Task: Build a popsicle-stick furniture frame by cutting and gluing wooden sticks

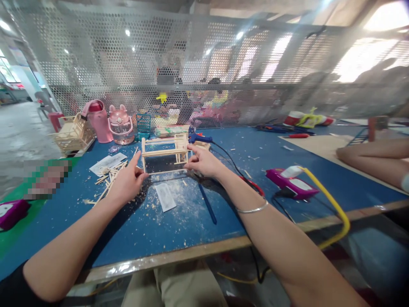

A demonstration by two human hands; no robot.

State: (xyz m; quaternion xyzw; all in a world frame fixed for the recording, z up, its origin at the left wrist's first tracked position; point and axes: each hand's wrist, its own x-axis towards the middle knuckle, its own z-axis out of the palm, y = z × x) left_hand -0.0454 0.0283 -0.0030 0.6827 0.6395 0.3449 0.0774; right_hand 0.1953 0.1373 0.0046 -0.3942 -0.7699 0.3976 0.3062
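Note:
A small model frame of thin wooden sticks stands upright between my hands above the blue tabletop. My left hand pinches its left end with thumb and forefinger. At the right end, my right hand grips the frame's posts between thumb and fingers. Right behind that hand lies a blue glue gun, its black cord running to the right. A heap of loose wooden sticks is beside my left hand. Below the frame are a small white paper slip and a dark blue bar-shaped tool.
Wood crumbs are scattered over the blue table. At the back left stand a pink bottle, a clear-and-pink jug and another stick model. A purple box with a yellow cable lies right. Another person's arm rests farther right.

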